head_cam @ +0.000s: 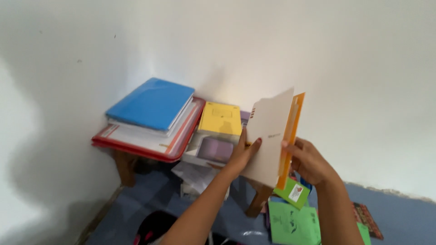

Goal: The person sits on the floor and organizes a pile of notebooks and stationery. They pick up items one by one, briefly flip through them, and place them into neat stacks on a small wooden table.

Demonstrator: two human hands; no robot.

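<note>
White folder (268, 136) w/ orange folder (290, 136) upright, pinched by left hand (243, 154) & right hand (309, 161) fingers.

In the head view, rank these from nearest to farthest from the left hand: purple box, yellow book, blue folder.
From the left hand:
1. Purple box, just to its left, on the table.
2. Yellow book, above and behind the box.
3. Blue folder, far left, atop the stack.

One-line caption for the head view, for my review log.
Both hands, left hand and right hand, hold an open orange-and-white folder upright before a low wooden table stacked with a blue folder and books.
</note>
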